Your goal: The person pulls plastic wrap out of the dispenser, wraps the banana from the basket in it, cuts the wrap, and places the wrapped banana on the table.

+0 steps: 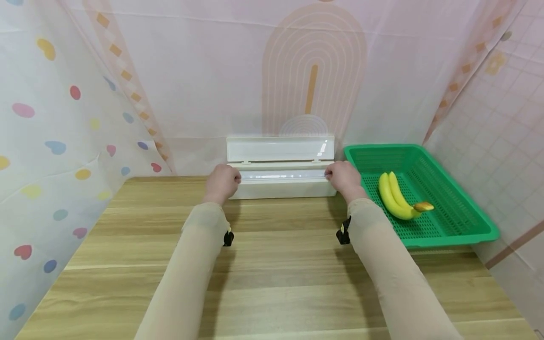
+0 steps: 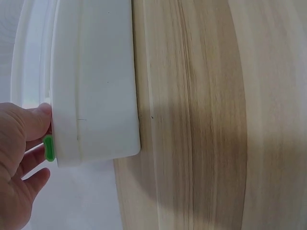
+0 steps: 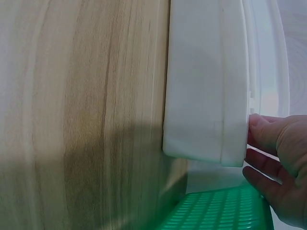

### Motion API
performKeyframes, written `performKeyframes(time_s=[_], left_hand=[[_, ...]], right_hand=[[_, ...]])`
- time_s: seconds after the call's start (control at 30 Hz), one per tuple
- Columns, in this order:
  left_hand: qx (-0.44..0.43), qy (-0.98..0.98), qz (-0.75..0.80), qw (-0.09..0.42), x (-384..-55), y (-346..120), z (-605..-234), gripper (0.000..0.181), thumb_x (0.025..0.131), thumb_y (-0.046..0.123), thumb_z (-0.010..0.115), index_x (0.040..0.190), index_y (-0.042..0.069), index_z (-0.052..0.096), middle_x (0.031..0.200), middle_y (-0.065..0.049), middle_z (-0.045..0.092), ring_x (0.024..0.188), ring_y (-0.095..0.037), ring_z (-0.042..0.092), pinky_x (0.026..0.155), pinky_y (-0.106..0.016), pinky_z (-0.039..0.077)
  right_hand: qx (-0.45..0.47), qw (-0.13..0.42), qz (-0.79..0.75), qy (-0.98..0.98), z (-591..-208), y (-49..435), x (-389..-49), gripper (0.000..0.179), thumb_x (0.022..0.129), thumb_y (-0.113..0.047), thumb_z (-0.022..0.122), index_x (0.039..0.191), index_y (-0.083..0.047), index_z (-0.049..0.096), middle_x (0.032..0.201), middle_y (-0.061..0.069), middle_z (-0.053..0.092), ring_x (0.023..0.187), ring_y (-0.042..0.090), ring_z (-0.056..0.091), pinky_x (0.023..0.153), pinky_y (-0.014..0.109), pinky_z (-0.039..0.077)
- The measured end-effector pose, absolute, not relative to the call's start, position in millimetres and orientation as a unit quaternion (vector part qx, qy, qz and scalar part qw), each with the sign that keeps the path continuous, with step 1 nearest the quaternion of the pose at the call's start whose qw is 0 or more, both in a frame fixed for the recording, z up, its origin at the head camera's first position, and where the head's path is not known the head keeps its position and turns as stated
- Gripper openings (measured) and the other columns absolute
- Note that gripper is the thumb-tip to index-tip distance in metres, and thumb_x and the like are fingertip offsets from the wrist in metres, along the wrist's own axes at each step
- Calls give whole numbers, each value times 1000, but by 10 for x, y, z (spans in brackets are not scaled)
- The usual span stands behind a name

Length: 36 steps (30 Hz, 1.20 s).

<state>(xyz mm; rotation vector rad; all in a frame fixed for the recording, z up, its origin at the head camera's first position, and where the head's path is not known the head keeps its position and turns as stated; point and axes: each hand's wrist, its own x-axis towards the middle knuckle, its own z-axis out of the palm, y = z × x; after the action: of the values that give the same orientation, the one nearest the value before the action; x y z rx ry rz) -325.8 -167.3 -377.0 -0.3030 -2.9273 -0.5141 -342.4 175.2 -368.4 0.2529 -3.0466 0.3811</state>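
A long white cling film dispenser point(image 1: 282, 190) sits at the back of the wooden table, its hinged lid point(image 1: 280, 148) raised behind it. Between my hands a shiny strip of cling film point(image 1: 282, 174) stretches across the opening. My left hand point(image 1: 223, 182) pinches at the film's left end with thumb and forefinger, right at the box rim. A small green piece point(image 2: 49, 147) shows beside those fingers in the left wrist view. At the opposite end, my right hand point(image 1: 345, 178) pinches the film's right end, its other fingers spread behind the box. The fingertips are partly hidden by the box wall.
Right of the dispenser stands a green plastic basket point(image 1: 463, 198), close beside my right forearm. Yellow bananas point(image 1: 397, 198) lie in it. A patterned cloth point(image 1: 204, 71) hangs behind the wooden table point(image 1: 276, 274), with more cloth along both sides.
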Motion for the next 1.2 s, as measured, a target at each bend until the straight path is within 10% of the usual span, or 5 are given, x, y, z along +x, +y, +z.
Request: performKeyframes(time_s=[0.17, 0.3, 0.6, 0.87, 1.2], left_hand=[[-103, -976, -173, 86, -3273, -1681, -3778, 30, 85, -11, 46, 81, 2, 73, 89, -13, 66, 80, -24, 49, 65, -34, 41], [-112, -975, -166, 96, -3288, -1677, -3772, 30, 77, -13, 40, 57, 8, 45, 61, -4, 40, 65, -20, 35, 55, -29, 28], [-120, -975, -151, 113, -3298, -1649, -3763, 35, 74, -14, 37, 57, 15, 25, 58, 1, 19, 64, -19, 24, 57, -29, 21], [-108, -977, -134, 123, -3291, -1625, -3758, 28, 76, -13, 42, 57, 7, 48, 64, -6, 48, 70, -23, 39, 60, -32, 33], [-102, -984, -85, 117, -3344, -1625, -3829, 14, 93, 4, 61, 93, 2, 75, 93, -15, 68, 97, -34, 58, 87, -47, 49]], right_hand=[[73, 28, 123, -989, -3688, 1740, -3443, 17, 99, -15, 61, 109, -13, 75, 115, 10, 69, 112, 32, 56, 87, 46, 51], [68, 27, 125, -989, -3673, 1726, -3445, 16, 99, -15, 61, 107, -13, 75, 114, 10, 69, 111, 31, 56, 85, 45, 52], [60, 21, 132, -989, -3656, 1725, -3434, 15, 99, -16, 61, 105, -13, 74, 112, 10, 68, 108, 30, 57, 80, 45, 52], [49, 25, 123, -991, -3684, 1718, -3465, 15, 100, -18, 60, 103, -14, 74, 112, 9, 67, 108, 29, 55, 79, 44, 52], [50, 31, 112, -992, -3735, 1697, -3484, 14, 100, -15, 58, 99, -11, 71, 108, 9, 66, 105, 27, 53, 79, 43, 51]])
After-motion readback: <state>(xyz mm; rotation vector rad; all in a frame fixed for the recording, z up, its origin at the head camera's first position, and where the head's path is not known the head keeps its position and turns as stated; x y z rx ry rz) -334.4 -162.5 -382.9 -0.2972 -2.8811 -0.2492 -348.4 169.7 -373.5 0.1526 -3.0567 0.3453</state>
